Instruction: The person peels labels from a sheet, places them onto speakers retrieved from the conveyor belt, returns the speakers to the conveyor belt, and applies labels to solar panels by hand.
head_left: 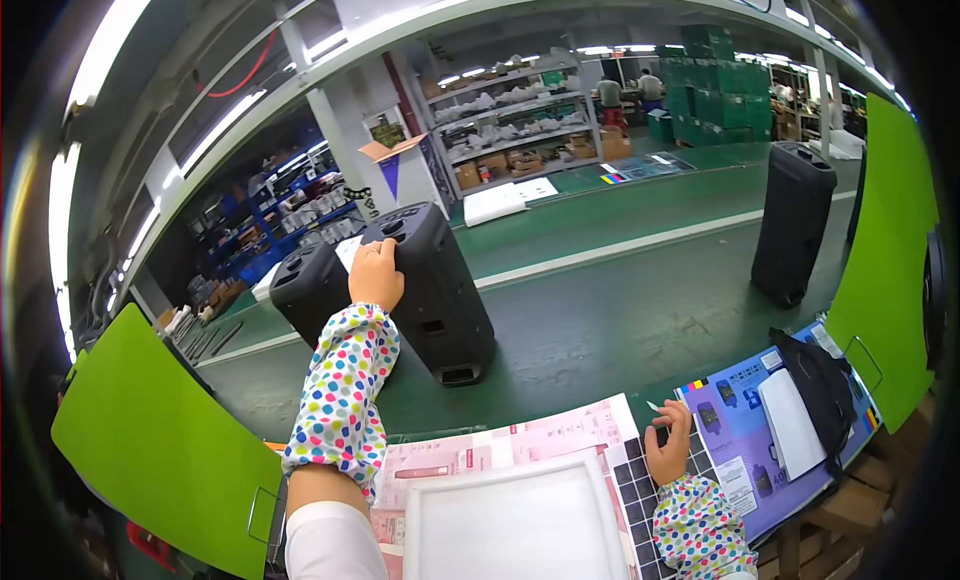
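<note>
My left hand is stretched forward to the top of a tall black speaker, its fingers bent against the upper edge. A white paper shows just beside those fingers, next to a second black speaker. Close to the sheet of black squares, my right hand has its fingers curled, with a small pale pointed piece at the fingertips. Between my forearms lies a white foam tray on pink printed sheets. Both forearms wear dotted sleeves.
Another black speaker stands at the right on the green bench. A purple printed sheet holds a black bag and white papers. Green panels flank both sides. Shelves, green crates and two people are beyond.
</note>
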Demonstrator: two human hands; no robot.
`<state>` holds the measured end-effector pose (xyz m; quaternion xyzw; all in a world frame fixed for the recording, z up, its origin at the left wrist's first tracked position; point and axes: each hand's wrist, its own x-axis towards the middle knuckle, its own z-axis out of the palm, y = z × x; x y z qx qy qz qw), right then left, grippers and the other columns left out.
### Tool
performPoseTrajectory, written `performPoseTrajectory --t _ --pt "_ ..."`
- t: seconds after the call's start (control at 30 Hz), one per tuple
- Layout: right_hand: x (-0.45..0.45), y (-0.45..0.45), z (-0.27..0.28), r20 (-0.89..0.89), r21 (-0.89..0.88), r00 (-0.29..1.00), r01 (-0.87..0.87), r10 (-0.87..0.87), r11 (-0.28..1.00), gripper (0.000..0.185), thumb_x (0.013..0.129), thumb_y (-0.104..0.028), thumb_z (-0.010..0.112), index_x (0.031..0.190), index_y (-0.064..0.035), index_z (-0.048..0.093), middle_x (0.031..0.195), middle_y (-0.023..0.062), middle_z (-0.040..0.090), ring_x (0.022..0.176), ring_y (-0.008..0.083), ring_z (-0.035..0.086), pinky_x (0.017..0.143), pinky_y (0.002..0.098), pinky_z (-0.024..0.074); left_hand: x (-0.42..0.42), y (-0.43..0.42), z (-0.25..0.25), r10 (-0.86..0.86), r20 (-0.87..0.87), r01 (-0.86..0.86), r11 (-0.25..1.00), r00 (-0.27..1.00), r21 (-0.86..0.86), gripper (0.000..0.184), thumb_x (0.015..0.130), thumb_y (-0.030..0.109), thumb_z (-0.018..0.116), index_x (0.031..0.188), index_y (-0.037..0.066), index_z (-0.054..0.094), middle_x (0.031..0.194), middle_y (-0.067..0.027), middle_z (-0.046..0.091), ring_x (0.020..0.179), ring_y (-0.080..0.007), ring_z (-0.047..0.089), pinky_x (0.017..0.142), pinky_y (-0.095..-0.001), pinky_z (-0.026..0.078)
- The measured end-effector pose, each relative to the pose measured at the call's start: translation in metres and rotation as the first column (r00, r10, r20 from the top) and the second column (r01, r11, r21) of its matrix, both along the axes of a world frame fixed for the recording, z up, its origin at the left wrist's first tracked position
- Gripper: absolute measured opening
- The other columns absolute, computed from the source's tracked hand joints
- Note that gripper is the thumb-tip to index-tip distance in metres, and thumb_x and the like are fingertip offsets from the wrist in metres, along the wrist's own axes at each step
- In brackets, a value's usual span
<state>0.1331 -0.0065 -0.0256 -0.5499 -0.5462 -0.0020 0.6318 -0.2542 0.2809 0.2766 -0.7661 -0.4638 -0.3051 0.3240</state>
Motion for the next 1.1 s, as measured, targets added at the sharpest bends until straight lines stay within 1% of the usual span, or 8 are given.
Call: performPoseTrajectory --t 0.13,0.33,0.43,0.5,0.63,0.87,1.0,1.1 --pt "-0.001 -0.001 0.003 -0.004 -0.002 1.000 0.016 -0.016 1.000 0.040 0.082 0.005 0.063 0.119 -0.0043 0.052 0.129 0.0186 0.051 0.088 0.0261 0.062 0.080 0.0364 0.0521 0.020 0.001 0.015 0.078 0.019 -0.078 0.997 0.997 -0.020 0.035 0.066 0.008 0.073 0.100 0.008 0.063 0.093 -0.0116 0.066 0.095 -0.0327 0.062 0.086 -0.0429 0.050" --pt "-0.003 -0.001 0.005 -0.012 0.000 1.000 -0.010 0.010 1.000 0.037 0.082 0.004 0.064 0.116 -0.0037 0.053 0.129 0.0187 0.051 0.096 0.0292 0.062 0.084 0.0376 0.0512 0.030 -0.051 0.081 -0.035 0.075 0.014 0.964 0.997 0.266 0.034 0.067 0.022 0.081 0.097 0.012 0.067 0.096 -0.0087 0.069 0.091 -0.0314 0.067 0.078 -0.0428 0.052" --pt "0.003 0.001 0.004 0.183 0.079 0.980 0.061 -0.075 0.995 0.032 0.082 0.003 0.064 0.112 -0.0033 0.055 0.128 0.0192 0.052 0.113 0.0355 0.056 0.097 0.0431 0.0457 0.018 -0.086 0.114 0.051 0.057 -0.052 0.999 0.997 0.018 0.038 0.071 0.027 0.076 0.106 0.014 0.070 0.099 -0.0129 0.071 0.094 -0.0341 0.068 0.082 -0.0440 0.053" --pt "0.003 -0.001 0.012 0.167 0.087 0.985 0.038 -0.052 0.996 0.030 0.083 0.003 0.065 0.111 -0.0037 0.055 0.127 0.0202 0.052 0.122 0.0385 0.051 0.103 0.0462 0.0405 0.004 -0.093 0.118 -0.111 0.038 0.116 0.977 0.993 -0.177 0.038 0.074 0.027 0.074 0.108 0.010 0.071 0.093 -0.0169 0.072 0.088 -0.0367 0.069 0.078 -0.0441 0.053" --pt "-0.003 -0.008 0.064 0.154 0.176 0.988 -0.040 0.013 0.984 0.032 0.083 0.004 0.065 0.113 -0.0027 0.055 0.128 0.0203 0.052 0.110 0.0312 0.059 0.095 0.0395 0.0478 0.028 -0.114 0.072 -0.266 0.044 0.252 0.833 0.963 -0.492 0.030 0.076 0.025 0.073 0.101 0.009 0.071 0.086 -0.0184 0.071 0.084 -0.0365 0.069 0.075 -0.0421 0.052" --pt "-0.027 -0.045 0.131 0.099 0.266 0.984 -0.172 0.151 0.948 0.038 0.082 0.004 0.065 0.117 -0.0022 0.054 0.130 0.0185 0.051 0.104 0.0253 0.061 0.090 0.0350 0.0509 0.086 -0.135 -0.010 -0.195 -0.137 0.052 0.735 0.971 -0.676 0.038 0.074 0.038 0.077 0.100 0.011 0.073 0.095 -0.0158 0.072 0.097 -0.0374 0.067 0.085 -0.0451 0.053" --pt "-0.039 -0.075 0.160 0.329 0.186 0.937 -0.186 0.117 0.965 0.032 0.076 0.003 0.068 0.107 -0.0031 0.060 0.124 0.0202 0.055 0.106 0.0291 0.060 0.094 0.0400 0.0462 0.089 -0.111 -0.036 -0.152 -0.182 -0.030 0.681 0.972 -0.731 0.039 0.074 0.039 0.075 0.104 0.014 0.074 0.099 -0.0134 0.073 0.100 -0.0350 0.068 0.088 -0.0444 0.053" --pt "-0.061 -0.077 0.171 0.108 0.012 0.901 -0.425 0.421 0.905 0.017 0.078 0.000 0.071 0.093 -0.0053 0.066 0.122 0.0165 0.055 0.096 0.0226 0.061 0.090 0.0355 0.0471 0.091 -0.105 -0.055 -0.069 -0.187 -0.103 0.630 0.980 -0.770 0.039 0.075 0.037 0.074 0.108 0.016 0.074 0.105 -0.0116 0.073 0.103 -0.0336 0.068 0.092 -0.0430 0.053"
